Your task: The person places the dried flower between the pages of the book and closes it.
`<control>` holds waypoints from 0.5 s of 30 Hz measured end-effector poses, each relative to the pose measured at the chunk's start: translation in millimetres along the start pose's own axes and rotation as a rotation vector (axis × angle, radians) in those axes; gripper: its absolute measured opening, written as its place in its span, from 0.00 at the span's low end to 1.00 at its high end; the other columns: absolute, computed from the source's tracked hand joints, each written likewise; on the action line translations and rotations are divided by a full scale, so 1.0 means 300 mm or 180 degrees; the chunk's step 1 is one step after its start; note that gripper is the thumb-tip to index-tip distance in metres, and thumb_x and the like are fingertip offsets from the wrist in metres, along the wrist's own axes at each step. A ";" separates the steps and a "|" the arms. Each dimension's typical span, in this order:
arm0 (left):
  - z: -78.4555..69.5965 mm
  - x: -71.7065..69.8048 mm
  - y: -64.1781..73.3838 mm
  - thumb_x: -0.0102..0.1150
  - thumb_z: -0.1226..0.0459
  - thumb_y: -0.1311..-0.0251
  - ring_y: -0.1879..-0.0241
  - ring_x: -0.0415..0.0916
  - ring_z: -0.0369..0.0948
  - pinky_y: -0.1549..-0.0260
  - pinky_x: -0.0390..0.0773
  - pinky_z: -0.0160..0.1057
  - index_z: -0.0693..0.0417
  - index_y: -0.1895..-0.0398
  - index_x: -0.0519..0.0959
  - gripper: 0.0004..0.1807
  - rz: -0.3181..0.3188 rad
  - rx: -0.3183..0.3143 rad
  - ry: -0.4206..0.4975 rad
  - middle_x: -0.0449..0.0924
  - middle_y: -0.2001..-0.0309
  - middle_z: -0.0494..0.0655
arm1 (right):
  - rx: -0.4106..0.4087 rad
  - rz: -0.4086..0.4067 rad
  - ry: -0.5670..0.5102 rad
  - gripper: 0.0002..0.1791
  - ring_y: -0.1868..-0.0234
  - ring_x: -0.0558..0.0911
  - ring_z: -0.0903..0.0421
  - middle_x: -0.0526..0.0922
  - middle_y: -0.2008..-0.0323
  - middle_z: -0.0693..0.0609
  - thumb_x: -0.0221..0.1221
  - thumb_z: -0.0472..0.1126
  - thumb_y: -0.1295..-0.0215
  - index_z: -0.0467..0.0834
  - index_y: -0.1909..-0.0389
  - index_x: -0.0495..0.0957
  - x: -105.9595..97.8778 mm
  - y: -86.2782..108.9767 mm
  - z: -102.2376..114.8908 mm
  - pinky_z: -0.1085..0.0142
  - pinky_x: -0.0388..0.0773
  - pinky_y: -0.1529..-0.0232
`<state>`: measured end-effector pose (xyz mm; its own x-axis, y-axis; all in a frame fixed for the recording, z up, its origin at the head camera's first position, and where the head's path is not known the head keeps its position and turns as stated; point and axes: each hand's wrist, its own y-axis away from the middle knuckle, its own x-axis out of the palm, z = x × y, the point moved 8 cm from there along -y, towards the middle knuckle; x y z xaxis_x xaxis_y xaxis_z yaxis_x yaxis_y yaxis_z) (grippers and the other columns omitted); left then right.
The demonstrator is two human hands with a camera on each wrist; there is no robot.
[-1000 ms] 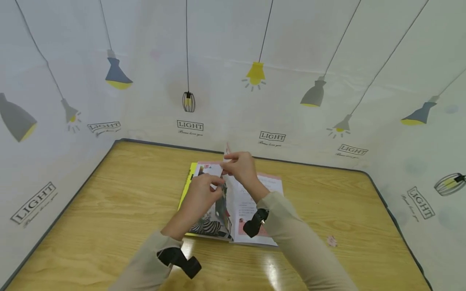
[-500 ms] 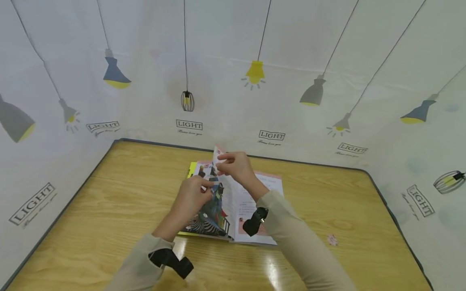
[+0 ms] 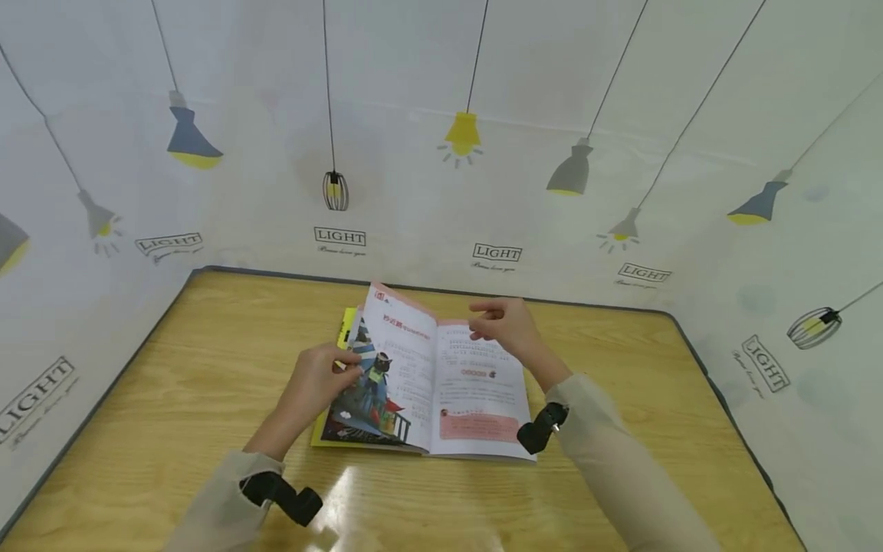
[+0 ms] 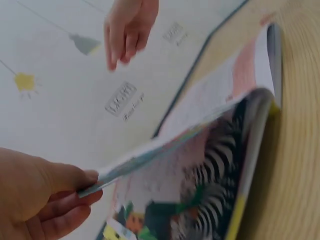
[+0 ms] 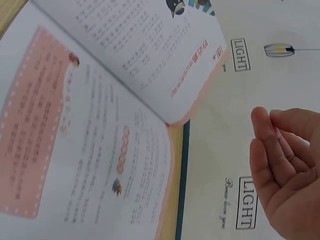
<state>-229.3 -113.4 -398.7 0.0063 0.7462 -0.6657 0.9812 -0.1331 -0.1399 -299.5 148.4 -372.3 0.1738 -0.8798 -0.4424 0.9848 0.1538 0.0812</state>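
An illustrated book (image 3: pixel 479 391) lies spread on the table, with printed text and a pink box on its right-hand page. My left hand (image 3: pixel 313 383) pinches the outer edge of a raised page (image 3: pixel 407 353) between thumb and fingers. In the left wrist view that page (image 4: pixel 145 150) stands lifted over a zebra picture (image 4: pixel 215 185) on the page beneath. My right hand (image 3: pixel 513 330) hovers over the top of the right-hand page. Seen from the right wrist, this hand (image 5: pixel 287 165) has loosely bent fingers, thumb close to the forefinger, and nothing in it.
The book's yellow cover (image 3: pixel 320 433) shows along its left side. A wood-grain table (image 3: pixel 621 475) with a dark edge extends around it. Behind rises a pale wall covering (image 3: pixel 400 92) printed with hanging lamps. A black wrist camera (image 3: pixel 283 494) sits on the left sleeve.
The right hand has let go of the page and moved right. The left hand has taken the page's edge and drawn it left, uncovering its text side. The view has shifted slightly right.
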 end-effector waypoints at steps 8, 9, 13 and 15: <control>0.106 0.037 -0.001 0.64 0.70 0.49 0.74 0.72 0.39 0.80 0.72 0.32 0.65 0.63 0.83 0.10 0.0188 0.0105 -0.0113 0.75 0.72 0.47 | 0.0135 -0.0100 0.0204 0.18 0.70 0.83 0.51 0.81 0.69 0.42 0.59 0.35 0.40 0.33 0.49 0.75 -0.156 0.050 -0.141 0.65 0.77 0.67; 0.119 0.045 0.000 0.64 0.70 0.48 0.74 0.72 0.39 0.79 0.72 0.32 0.65 0.63 0.83 0.10 0.0228 0.0071 -0.0114 0.75 0.72 0.47 | 0.0127 -0.0099 0.0260 0.19 0.70 0.83 0.50 0.81 0.69 0.43 0.59 0.35 0.40 0.33 0.49 0.75 -0.174 0.061 -0.159 0.64 0.77 0.66; 0.163 0.075 0.002 0.63 0.69 0.48 0.73 0.72 0.38 0.77 0.73 0.32 0.64 0.62 0.83 0.10 0.0353 -0.0055 -0.0090 0.75 0.71 0.46 | 0.0121 -0.0096 0.0363 0.20 0.67 0.82 0.47 0.81 0.68 0.42 0.59 0.36 0.39 0.32 0.47 0.74 -0.249 0.109 -0.232 0.58 0.76 0.61; 0.176 0.084 0.003 0.63 0.70 0.48 0.73 0.71 0.38 0.76 0.72 0.32 0.64 0.62 0.83 0.10 0.0372 -0.0046 -0.0082 0.74 0.72 0.45 | 0.0132 -0.0107 0.0349 0.20 0.67 0.82 0.48 0.81 0.67 0.41 0.59 0.36 0.39 0.31 0.47 0.73 -0.287 0.133 -0.268 0.55 0.75 0.58</control>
<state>-238.6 -129.1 -454.3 0.1159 0.7091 -0.6956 0.9767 -0.2085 -0.0498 -274.8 266.4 -402.8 0.1423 -0.8294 -0.5402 0.9895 0.1043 0.1005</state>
